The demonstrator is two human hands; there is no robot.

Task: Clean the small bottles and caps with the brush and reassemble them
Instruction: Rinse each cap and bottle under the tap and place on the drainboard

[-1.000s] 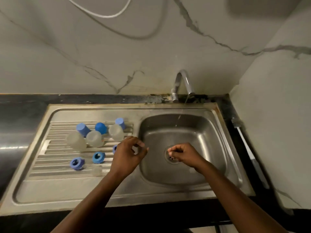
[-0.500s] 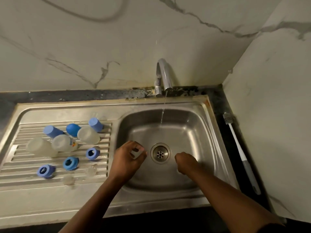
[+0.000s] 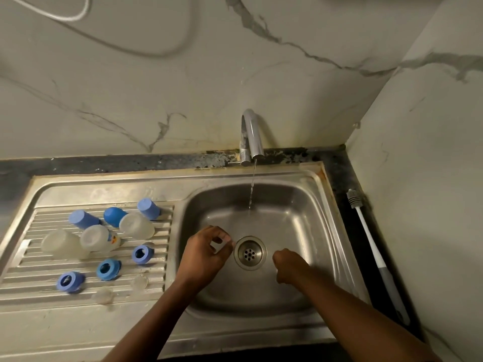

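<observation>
Three clear small bottles (image 3: 95, 237) lie on the ribbed drainboard (image 3: 21, 286) with three blue caps (image 3: 83, 219) behind them and three blue rings (image 3: 108, 269) in front. Two small clear inserts (image 3: 139, 282) lie near the board's front. My left hand (image 3: 203, 257) hovers in the sink basin (image 3: 300, 218) left of the drain (image 3: 250, 253), its thumb and fingers pinching what looks like a small clear piece. My right hand (image 3: 288, 265) is curled just right of the drain; nothing shows in it. The brush (image 3: 371, 241) lies on the dark counter at the right.
The tap (image 3: 251, 137) runs a thin stream into the back of the basin. A marble wall stands close on the right, beside the brush. The steel sink's front edge borders a dark counter strip.
The view has shifted, so the sink sits further right in the frame. My right hand has come off the drain to its right side. My left hand has moved from the basin's edge to beside the drain.
</observation>
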